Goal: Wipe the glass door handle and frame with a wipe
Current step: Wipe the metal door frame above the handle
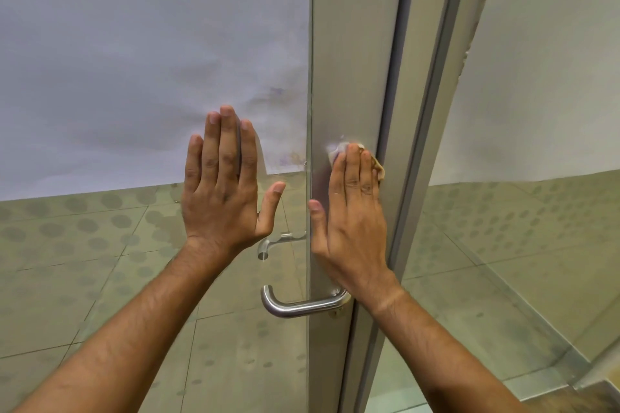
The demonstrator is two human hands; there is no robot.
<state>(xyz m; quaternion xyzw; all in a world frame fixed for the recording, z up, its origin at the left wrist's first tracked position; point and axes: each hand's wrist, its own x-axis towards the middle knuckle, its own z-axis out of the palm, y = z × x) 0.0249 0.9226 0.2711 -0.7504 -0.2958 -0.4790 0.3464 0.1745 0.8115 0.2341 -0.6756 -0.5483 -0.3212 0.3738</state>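
Observation:
A brushed metal door frame [349, 60] runs vertically through the middle of the view. My right hand [352, 211] lies flat on it and presses a pale wipe [339, 147] against the metal; the wipe peeks out above my fingertips. A curved steel handle [295, 307] sticks out leftward from the frame, just below my right wrist. My left hand [224, 184] rests flat on the glass pane [151, 77] to the left of the frame, fingers straight and holding nothing.
Through the glass I see a second lever handle [275, 243] on the far side, a tiled floor with round dot marks, and a pale wall. Another glass panel [536, 111] stands to the right of the frame.

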